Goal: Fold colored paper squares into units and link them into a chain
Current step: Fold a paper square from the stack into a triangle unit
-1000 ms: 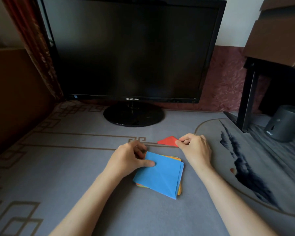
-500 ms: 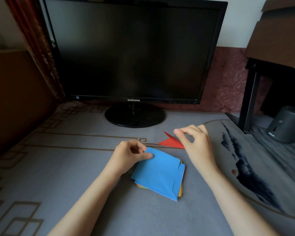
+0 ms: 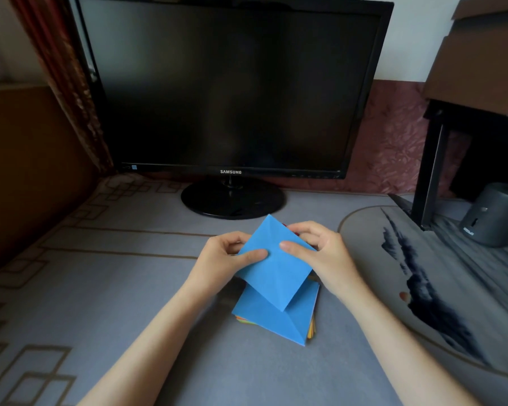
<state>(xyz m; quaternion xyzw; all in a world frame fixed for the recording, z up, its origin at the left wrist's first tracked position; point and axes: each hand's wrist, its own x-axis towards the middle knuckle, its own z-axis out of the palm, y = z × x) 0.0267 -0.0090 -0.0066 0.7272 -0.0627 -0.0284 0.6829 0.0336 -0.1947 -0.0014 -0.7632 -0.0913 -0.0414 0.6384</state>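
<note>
A blue paper square with diagonal creases is held up above the desk mat, one corner pointing away from me. My left hand pinches its left side, thumb on top. My right hand pinches its right side the same way. Below it lies a stack of colored paper squares, a blue sheet on top, with orange and green edges showing. A sliver of the red folded unit peeks out behind the held sheet by my right fingers; the remainder is hidden.
A black Samsung monitor stands on its round base just behind my hands. A grey cylinder device and a black stand leg are at the right. The grey patterned mat covers the desk.
My left hand lifted the top blue sheet off the stack. My right hand let go of the red unit and moved left to take the blue sheet's other side.
</note>
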